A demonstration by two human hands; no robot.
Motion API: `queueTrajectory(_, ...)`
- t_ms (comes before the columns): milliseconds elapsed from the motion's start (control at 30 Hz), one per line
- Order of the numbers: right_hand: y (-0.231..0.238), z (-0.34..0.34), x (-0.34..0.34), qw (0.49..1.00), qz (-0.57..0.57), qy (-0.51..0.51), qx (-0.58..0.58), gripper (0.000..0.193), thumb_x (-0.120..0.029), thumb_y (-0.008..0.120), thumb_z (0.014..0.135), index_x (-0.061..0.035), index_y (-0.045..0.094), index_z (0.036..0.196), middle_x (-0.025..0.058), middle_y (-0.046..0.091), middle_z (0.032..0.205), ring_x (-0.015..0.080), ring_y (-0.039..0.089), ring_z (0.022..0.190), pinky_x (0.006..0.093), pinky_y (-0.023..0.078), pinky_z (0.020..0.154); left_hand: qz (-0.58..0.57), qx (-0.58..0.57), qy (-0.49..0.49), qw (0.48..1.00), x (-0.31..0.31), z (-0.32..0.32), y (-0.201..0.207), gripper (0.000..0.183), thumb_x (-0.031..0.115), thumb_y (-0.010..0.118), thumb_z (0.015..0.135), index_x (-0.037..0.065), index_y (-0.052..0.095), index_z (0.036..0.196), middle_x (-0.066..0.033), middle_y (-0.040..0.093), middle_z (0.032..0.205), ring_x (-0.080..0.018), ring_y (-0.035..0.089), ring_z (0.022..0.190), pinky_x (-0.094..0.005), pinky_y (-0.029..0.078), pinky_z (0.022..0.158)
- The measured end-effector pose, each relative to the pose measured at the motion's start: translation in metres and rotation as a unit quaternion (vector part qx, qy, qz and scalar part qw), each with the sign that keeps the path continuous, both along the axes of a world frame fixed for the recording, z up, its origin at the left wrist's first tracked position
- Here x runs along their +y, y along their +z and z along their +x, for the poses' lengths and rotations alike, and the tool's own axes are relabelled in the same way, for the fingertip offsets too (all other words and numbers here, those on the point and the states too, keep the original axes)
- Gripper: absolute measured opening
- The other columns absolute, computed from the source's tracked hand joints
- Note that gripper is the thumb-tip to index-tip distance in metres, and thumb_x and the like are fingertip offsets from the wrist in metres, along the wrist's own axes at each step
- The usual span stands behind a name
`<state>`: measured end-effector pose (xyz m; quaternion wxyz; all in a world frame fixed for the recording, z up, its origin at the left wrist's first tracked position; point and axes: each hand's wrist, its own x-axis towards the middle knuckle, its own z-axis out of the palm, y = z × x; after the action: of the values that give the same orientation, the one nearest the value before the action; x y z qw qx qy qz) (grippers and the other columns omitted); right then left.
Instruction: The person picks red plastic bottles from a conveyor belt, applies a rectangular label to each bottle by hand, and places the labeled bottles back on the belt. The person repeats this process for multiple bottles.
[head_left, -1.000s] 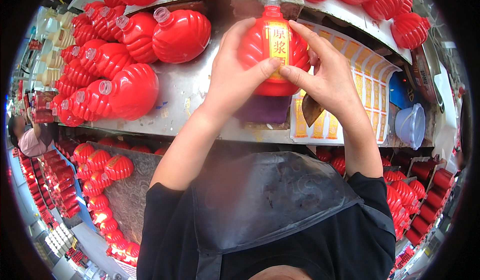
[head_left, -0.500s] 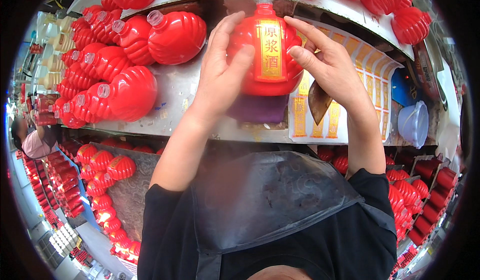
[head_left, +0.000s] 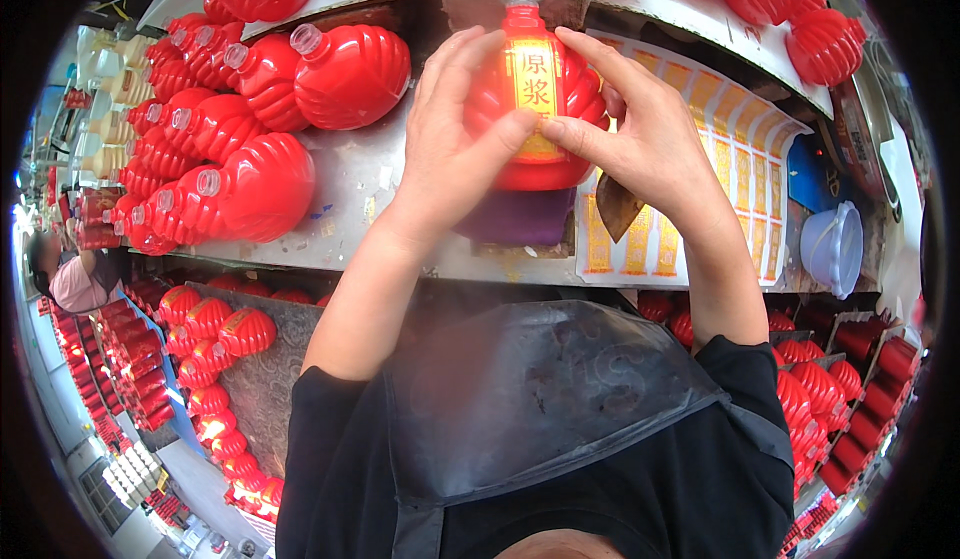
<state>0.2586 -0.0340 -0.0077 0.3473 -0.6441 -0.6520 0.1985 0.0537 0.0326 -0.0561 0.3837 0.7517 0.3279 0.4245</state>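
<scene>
A round red ribbed bottle point(head_left: 585, 109) with a clear neck lies in the middle of the bench, neck away from me. Down its front runs a gold label point(head_left: 535, 77) edged in red. My left hand point(head_left: 455, 119) is curved round the bottle's left side, its thumb on the lower label. Round the right side curls my right hand point(head_left: 640, 119), the thumb tip touching the label beside the other thumb. A brown pointed blade-like piece point(head_left: 618, 209) juts from beneath my right hand; whether the fingers hold it is hidden. Under the bottle lies a purple cloth point(head_left: 520, 221).
Several unlabelled red bottles point(head_left: 352, 77) crowd the bench's left; more line the raised white shelf point(head_left: 690, 9) behind. A sheet of gold labels point(head_left: 745, 169) spreads at right, beside a pale blue bucket point(head_left: 832, 249). Racks of red bottles point(head_left: 245, 331) stand below; another person point(head_left: 75, 279) is far left.
Both thumbs have come inward and down onto the lower label, covering part of it. The right hand and the brown piece have shifted slightly left. The bottle stays nearly in place.
</scene>
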Motion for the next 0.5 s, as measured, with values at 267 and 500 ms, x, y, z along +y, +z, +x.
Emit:
queueTrajectory(267, 0.012, 0.006, -0.001, 0.993, -0.075, 0.025, 0.087, 0.075, -0.035, 0.082, 0.086, -0.0128, 0.055, 0.153, -0.0028, 0.047, 0.081, 0.0081, 0.045, 0.074, 0.0252, 0.04, 0.064, -0.039, -0.031, -0.01, 0.999, 0.002, -0.001, 0.002, 0.078, 0.036, 0.081, 0.085, 0.0, 0.05, 0.147, -0.0224, 0.05, 0.15, -0.0383, 0.048, 0.14, -0.0461, 0.038, 0.118)
queueTrajectory(500, 0.012, 0.009, 0.015, 0.992, 0.017, 0.101, 0.067, 0.045, -0.014, 0.072, 0.097, -0.0094, 0.067, 0.141, 0.0006, 0.047, 0.084, 0.0098, 0.047, 0.074, 0.025, 0.043, 0.067, -0.026, 0.017, 0.0, 1.0, 0.005, -0.001, 0.009, 0.09, 0.046, 0.084, 0.081, 0.001, 0.048, 0.149, -0.0227, 0.052, 0.145, -0.0398, 0.05, 0.136, -0.0481, 0.041, 0.115)
